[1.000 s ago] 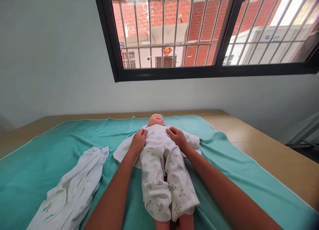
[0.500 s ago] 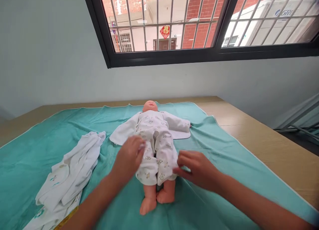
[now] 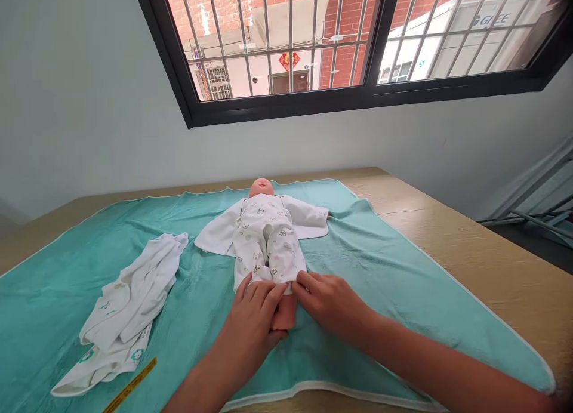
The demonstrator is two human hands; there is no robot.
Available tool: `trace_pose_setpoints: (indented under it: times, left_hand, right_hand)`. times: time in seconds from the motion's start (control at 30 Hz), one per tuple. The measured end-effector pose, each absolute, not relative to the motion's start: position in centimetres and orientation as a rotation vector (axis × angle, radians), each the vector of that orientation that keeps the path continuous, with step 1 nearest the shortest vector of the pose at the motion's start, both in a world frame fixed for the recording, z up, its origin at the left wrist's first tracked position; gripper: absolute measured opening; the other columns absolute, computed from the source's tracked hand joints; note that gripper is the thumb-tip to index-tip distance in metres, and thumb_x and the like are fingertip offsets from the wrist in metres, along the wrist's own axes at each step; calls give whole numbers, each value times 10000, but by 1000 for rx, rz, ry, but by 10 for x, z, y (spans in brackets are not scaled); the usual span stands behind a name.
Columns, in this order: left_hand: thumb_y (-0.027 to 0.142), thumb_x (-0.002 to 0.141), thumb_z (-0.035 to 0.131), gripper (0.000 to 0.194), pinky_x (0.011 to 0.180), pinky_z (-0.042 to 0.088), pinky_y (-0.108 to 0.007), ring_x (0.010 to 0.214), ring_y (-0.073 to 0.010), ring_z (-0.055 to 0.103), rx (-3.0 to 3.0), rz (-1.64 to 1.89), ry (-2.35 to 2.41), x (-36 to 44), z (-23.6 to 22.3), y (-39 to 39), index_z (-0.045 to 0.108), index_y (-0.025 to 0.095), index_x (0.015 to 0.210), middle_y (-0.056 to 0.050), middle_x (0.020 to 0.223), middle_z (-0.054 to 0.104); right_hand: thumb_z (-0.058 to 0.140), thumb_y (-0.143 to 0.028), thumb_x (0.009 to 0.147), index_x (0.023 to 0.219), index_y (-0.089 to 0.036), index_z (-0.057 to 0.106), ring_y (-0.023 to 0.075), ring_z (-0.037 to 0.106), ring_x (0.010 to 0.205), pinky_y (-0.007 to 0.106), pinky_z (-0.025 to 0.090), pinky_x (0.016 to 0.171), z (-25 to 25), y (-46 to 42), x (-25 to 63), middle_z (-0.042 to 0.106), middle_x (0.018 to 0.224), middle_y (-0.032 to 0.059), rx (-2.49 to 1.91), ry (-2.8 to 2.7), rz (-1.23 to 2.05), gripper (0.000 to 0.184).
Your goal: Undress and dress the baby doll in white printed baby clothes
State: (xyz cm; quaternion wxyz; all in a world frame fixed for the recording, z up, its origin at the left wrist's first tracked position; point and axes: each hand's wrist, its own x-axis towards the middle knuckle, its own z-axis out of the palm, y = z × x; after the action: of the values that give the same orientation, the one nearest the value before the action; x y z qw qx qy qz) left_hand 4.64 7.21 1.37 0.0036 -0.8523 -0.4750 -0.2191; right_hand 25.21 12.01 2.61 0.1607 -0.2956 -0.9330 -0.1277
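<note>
A baby doll [image 3: 261, 187] lies on its back with its head toward the wall. It wears a white top with wide sleeves [image 3: 308, 216] and white patterned trousers [image 3: 270, 234]. My left hand [image 3: 253, 317] lies across the lower legs, its fingers closed on the trouser hem and hiding one foot. My right hand [image 3: 329, 299] pinches the hem of the other trouser leg from the right side. Between my hands shows part of a bare lower leg [image 3: 285, 313].
A teal blanket [image 3: 389, 287] covers much of the wooden table [image 3: 430, 222]. Crumpled white baby clothing [image 3: 134, 299] lies on the left, near a yellow strip [image 3: 131, 386] with markings. A barred window [image 3: 277, 102] is in the wall behind, and metal framing [image 3: 532, 216] stands at right.
Both hands have let go of the garment at the doll's waist and moved down toward me to the trouser hems. The view has shifted, showing the blanket's near edge.
</note>
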Motion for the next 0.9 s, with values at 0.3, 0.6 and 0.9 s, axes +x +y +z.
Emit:
trace_pose_setpoints:
  times: [0.3,0.6,0.9]
  left_hand:
    - [201,760,641,606,1044,366,-518,1079,-254,558,-2604,-869,-1467,44,18,69,384,230,1308,-77,1135,593]
    - [121,805,472,345,625,495,-349,743,-222,605,-2450,-1014,-1487,92,19,61,539,192,1136,-77,856,647]
    - [90,848,461,219,597,494,-332,705,-201,635,-2233,-987,-1272,88,21,28,579,187,1005,-91,865,681]
  right_hand:
    - [533,-155,831,728,-186,526,83,458,607,221,305,553,53,91,240,549,753,-13,-796,-2506,386,108]
    - [475,-28,745,697,-192,514,96,428,613,219,339,571,70,80,286,511,700,-19,-874,-2529,843,176]
    - [492,-13,707,652,-193,537,81,389,568,205,333,565,82,91,282,479,635,-50,-794,-2707,1090,194]
